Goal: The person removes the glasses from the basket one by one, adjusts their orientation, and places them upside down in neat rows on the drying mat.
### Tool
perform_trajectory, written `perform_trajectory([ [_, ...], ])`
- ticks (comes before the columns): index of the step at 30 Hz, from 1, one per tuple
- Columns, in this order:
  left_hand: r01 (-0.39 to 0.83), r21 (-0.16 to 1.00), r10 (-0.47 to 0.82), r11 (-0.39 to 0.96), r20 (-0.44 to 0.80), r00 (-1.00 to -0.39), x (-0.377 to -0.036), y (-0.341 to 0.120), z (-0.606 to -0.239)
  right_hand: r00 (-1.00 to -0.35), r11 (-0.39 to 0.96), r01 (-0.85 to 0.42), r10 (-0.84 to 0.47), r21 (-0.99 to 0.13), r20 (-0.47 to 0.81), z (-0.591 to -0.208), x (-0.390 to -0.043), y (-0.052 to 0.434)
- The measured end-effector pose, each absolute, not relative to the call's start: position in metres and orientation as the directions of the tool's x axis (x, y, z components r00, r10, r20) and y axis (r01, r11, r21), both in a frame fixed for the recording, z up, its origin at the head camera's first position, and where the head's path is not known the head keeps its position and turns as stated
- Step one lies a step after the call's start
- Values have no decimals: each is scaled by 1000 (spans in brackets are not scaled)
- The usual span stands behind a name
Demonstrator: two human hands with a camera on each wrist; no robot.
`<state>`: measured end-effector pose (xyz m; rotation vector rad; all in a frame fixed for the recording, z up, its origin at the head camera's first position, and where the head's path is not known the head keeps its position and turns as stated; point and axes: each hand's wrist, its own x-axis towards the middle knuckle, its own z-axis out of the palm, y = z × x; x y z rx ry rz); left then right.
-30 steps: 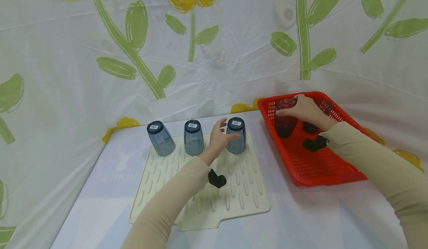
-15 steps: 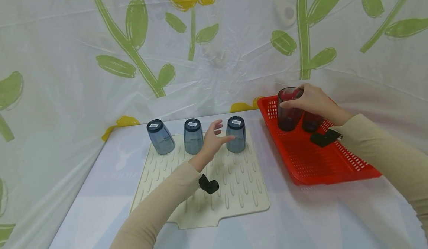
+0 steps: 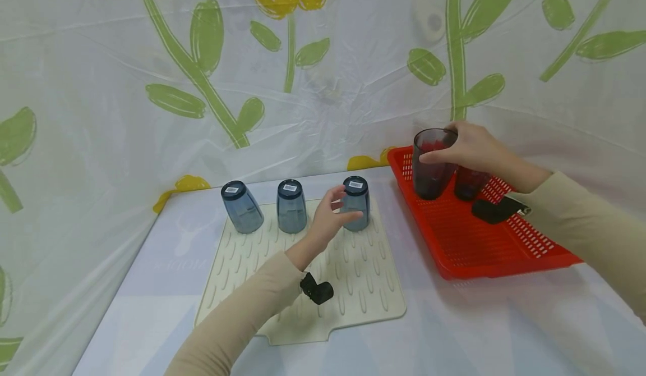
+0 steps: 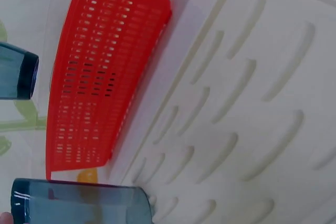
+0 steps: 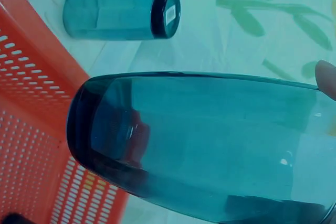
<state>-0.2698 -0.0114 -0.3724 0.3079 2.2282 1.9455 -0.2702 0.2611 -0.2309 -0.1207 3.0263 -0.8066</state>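
My right hand (image 3: 474,154) grips a dark see-through drinking glass (image 3: 431,168) near its rim, mouth up, over the far left part of the red basket (image 3: 434,247). The same glass (image 5: 210,140) fills much of the right wrist view, with one fingertip at its upper edge. My left hand (image 3: 328,221), fingers loosely curved and holding nothing, overlaps the rightmost upturned blue glass (image 3: 360,205) in the head view. Two more upturned blue glasses, one in the middle (image 3: 291,210) and one at the left (image 3: 243,210), stand along the far side of the cream ribbed mat (image 3: 353,286).
Another glass (image 3: 469,184) stands in the basket, partly behind my right forearm. The basket's slotted side (image 4: 100,77) rises close to the mat's right edge. A flowered curtain (image 3: 353,56) hangs behind the white table (image 3: 429,336).
My right hand has lifted the glass from inside the basket to above it. The left hand has shifted slightly nearer to me.
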Motion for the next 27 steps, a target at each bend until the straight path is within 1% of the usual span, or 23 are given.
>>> perform_trajectory([
  [7,65,990,280,125,28,-960,-261,-10,-375,-995,866,-93,-96,-492,19,-230,-262,252],
  [18,50,996,313,74,25,-949,-250,-9,-382,-993,838,-120,-109,-532,52,-235,-249,242],
  [27,44,999,351,17,35,-936,-245,-5,-392,-995,843,-90,-105,-530,2,-244,-240,235],
])
